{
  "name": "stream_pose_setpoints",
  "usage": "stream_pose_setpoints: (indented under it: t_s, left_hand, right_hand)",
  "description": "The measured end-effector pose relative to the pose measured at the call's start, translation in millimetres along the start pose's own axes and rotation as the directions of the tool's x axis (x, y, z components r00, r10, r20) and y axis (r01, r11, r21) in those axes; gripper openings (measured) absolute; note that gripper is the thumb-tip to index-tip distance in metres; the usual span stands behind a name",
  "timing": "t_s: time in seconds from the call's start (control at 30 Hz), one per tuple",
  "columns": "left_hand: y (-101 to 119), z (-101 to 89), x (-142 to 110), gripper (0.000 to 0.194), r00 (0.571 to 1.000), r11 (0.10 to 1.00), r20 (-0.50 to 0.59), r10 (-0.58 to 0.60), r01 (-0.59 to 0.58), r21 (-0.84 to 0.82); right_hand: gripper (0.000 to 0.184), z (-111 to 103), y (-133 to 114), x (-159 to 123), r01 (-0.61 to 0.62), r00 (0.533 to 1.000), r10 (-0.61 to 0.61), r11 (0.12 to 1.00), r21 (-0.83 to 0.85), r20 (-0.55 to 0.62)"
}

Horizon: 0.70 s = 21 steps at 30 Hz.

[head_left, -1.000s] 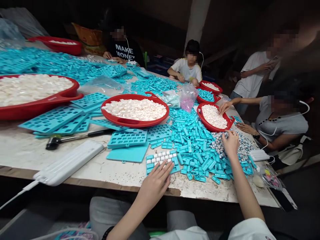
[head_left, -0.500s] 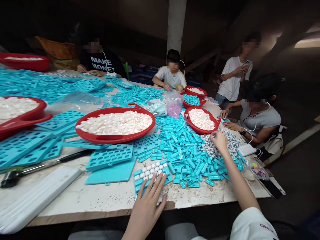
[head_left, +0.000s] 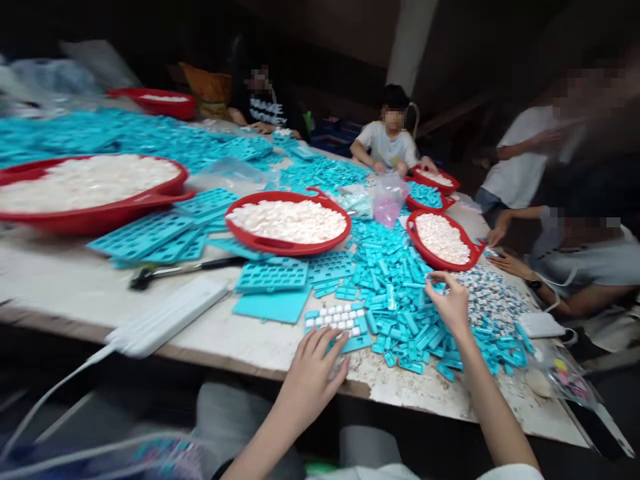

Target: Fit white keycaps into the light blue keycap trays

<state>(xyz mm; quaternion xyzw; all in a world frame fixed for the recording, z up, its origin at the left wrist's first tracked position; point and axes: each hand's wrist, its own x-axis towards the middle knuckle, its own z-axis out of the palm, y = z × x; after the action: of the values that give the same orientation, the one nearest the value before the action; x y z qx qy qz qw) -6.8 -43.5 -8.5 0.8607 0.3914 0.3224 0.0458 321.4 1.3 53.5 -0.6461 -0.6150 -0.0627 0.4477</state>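
Note:
My left hand [head_left: 313, 367] rests at the lower edge of a turquoise plastic mould [head_left: 357, 342], which holds rows of small white pieces [head_left: 333, 318]. It lies close to the table's front edge, fingers curled. My right hand [head_left: 450, 303] hangs low over a heap of loose turquoise plastic bars [head_left: 395, 293], fingertips pointing left. Just beyond it lies a pile of small white-and-blue pieces [head_left: 490, 297]. Motion blur and the fingers hide whether my right hand pinches anything.
Red basins of white pieces [head_left: 287, 223] stand on the white, worn table [head_left: 60, 273], among stacked turquoise moulds. A mallet [head_left: 185, 270] and a white power strip [head_left: 165, 317] lie nearer me. Several co-workers [head_left: 390, 137] sit around the far side.
The head view has swung left and blurred. My left hand has slid from the mould's white rows to its lower edge. My right hand has shifted left, over the turquoise bars.

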Motion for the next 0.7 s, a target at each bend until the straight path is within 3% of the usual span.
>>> stream_pose_setpoints:
  t_s: [0.07, 0.17, 0.27, 0.4, 0.47, 0.57, 0.7]
  left_hand:
    - [-1, -6.5, 0, 0.035, 0.997, 0.998, 0.071, -0.043, 0.047, -0.052]
    - [-9, -16.9, -5, 0.032, 0.985, 0.976, 0.056, -0.163, 0.170, -0.139]
    - [-21, -24.9, -20, 0.032, 0.954, 0.930, -0.001, -0.299, 0.291, -0.226]
    - [-31, -29.1, -40, 0.030, 0.914, 0.878, -0.052, -0.401, 0.367, -0.308]
    - [-30, -29.2, -45, 0.028, 0.901, 0.862, -0.068, -0.428, 0.384, -0.330]
    - [-25, -26.1, -48, 0.025, 0.898, 0.856, -0.076, -0.434, 0.385, -0.346]
    - [-19, -15.9, -53, 0.024, 0.915, 0.875, -0.093, -0.392, 0.340, -0.345]
  right_hand:
    - [0.019, 9, -19, -2, 0.000, 0.999, -0.003, 0.997, 0.073, 0.040]
    - [0.018, 23, -51, -9, 0.017, 0.978, -0.056, 0.982, 0.187, 0.203]
    - [0.013, 34, -84, -27, 0.023, 0.899, -0.172, 0.937, 0.348, 0.404]
    - [0.010, 53, -123, -62, -0.037, 0.768, -0.290, 0.870, 0.491, 0.571]
    - [0.013, 65, -137, -78, -0.047, 0.700, -0.318, 0.873, 0.486, 0.639]
    - [0.014, 79, -149, -91, 0.048, 0.616, -0.340, 0.917, 0.397, 0.711]
    - [0.016, 86, -154, -93, 0.181, 0.605, -0.325, 0.945, 0.272, 0.726]
